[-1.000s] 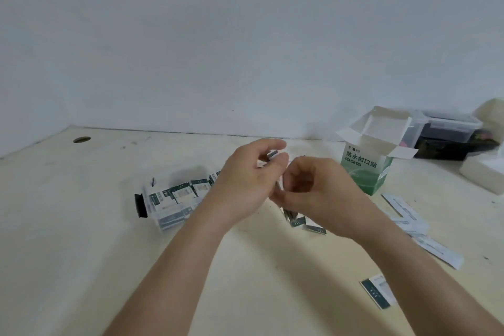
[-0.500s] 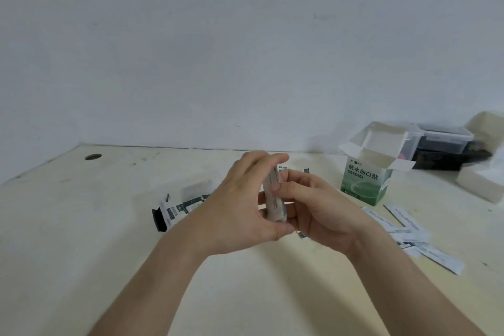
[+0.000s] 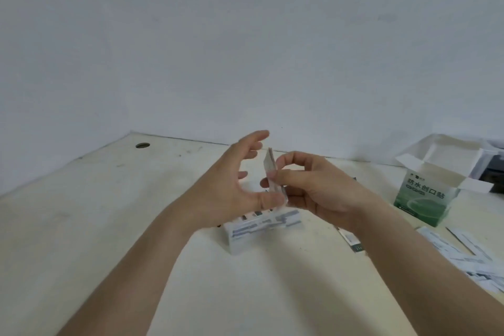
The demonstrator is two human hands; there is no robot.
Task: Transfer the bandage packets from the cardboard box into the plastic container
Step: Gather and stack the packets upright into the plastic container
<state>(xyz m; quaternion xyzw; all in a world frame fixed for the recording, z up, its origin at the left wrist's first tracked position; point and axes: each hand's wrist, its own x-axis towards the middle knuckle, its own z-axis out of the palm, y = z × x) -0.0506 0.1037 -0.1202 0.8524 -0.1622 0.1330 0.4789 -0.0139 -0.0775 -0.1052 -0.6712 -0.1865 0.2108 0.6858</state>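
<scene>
My right hand (image 3: 313, 188) pinches a small stack of bandage packets (image 3: 271, 169), held upright on edge above the table. Beside it my left hand (image 3: 231, 185) has its fingers spread, with the thumb touching the stack's lower end. Directly below the hands sits the clear plastic container (image 3: 261, 229), with several packets inside it. The green and white cardboard box (image 3: 425, 194) stands open at the right, flaps up. Loose packets (image 3: 463, 256) lie scattered on the table in front of the box, partly hidden by my right forearm.
The pale wooden table (image 3: 109, 226) meets a white wall at the back and has a round cable hole (image 3: 142, 145) at the far left. Dark and clear boxes (image 3: 493, 169) show at the right edge behind the cardboard box.
The view has swung left and tilted up. My left hand has opened its fingers off the stack, which my right hand now holds upright over the container.
</scene>
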